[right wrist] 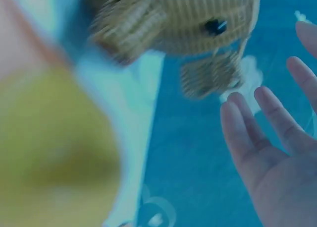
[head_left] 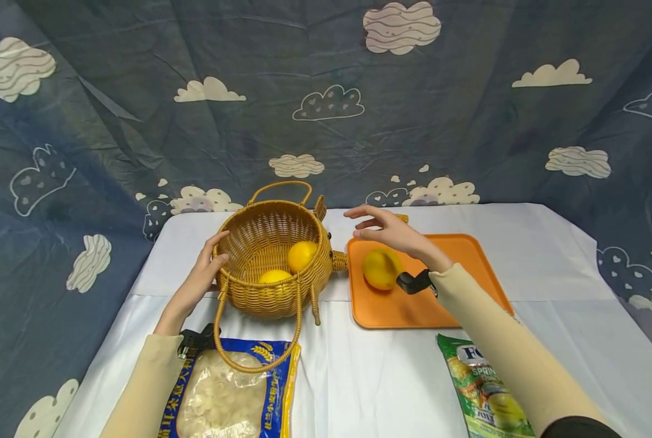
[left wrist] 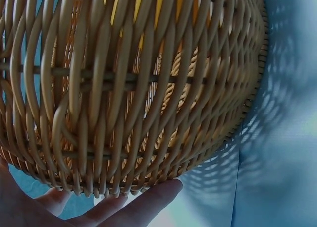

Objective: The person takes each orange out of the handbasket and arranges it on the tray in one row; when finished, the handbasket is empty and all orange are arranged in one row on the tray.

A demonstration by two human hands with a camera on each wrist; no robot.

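A duck-shaped wicker basket [head_left: 266, 298] holds two yellow fruits, one [head_left: 302, 255] against its right inner wall, the other [head_left: 274, 277] by the near wall. At its left rim my left hand [head_left: 194, 280] grips the edge; in the left wrist view its fingers [left wrist: 148, 199] lie along the rim of the woven basket [left wrist: 148, 103]. My right hand [head_left: 394, 234] hovers, fingers apart and empty, over the far left of the orange tray [head_left: 457, 255]. One yellow fruit [head_left: 379, 269] lies on that tray. In the right wrist view, the fruit [right wrist: 54, 152] is blurred beside my spread hand [right wrist: 277, 162].
A blue-edged food bag [head_left: 224, 389] lies at the front left, partly under the basket's hanging handle [head_left: 255, 368]. A green packet [head_left: 485, 389] lies at the front right, beneath the right forearm. Behind the right hand, a small orange-yellow thing [head_left: 402, 218] shows. Cloud-patterned cloth [head_left: 326, 146] surrounds the table.
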